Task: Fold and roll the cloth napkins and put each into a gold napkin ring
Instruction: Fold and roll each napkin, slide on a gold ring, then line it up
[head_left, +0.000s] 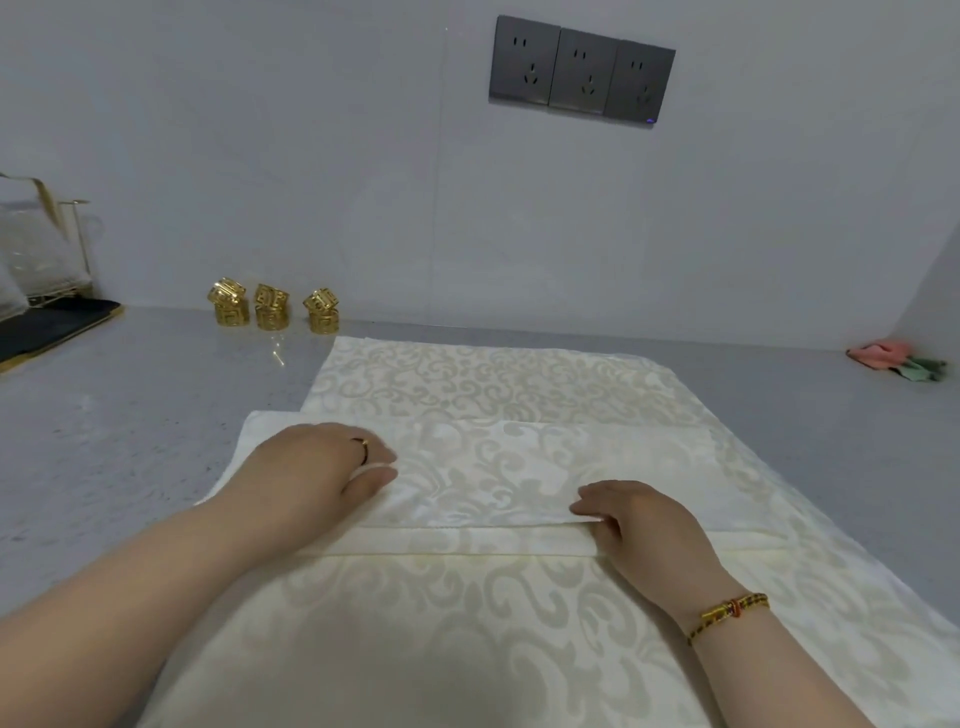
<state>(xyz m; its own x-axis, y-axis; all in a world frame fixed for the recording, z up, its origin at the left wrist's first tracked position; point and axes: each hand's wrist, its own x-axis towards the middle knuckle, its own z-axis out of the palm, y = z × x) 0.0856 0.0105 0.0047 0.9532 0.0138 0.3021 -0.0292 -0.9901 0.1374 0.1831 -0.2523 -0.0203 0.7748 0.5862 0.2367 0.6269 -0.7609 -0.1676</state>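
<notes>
A cream damask napkin, folded into a long band, lies across a stack of flat cream napkins on the grey counter. My left hand holds the band's left part, thumb and fingers closed on the cloth. At the band's near edge my right hand pinches the fold with curled fingers. Several gold napkin rings stand in pairs, one on another, at the back left against the wall.
A glass and gold rack on a dark tray stands at the far left. A pink and green cloth lies in the back right corner. Grey sockets sit on the wall. Bare counter lies left of the napkins.
</notes>
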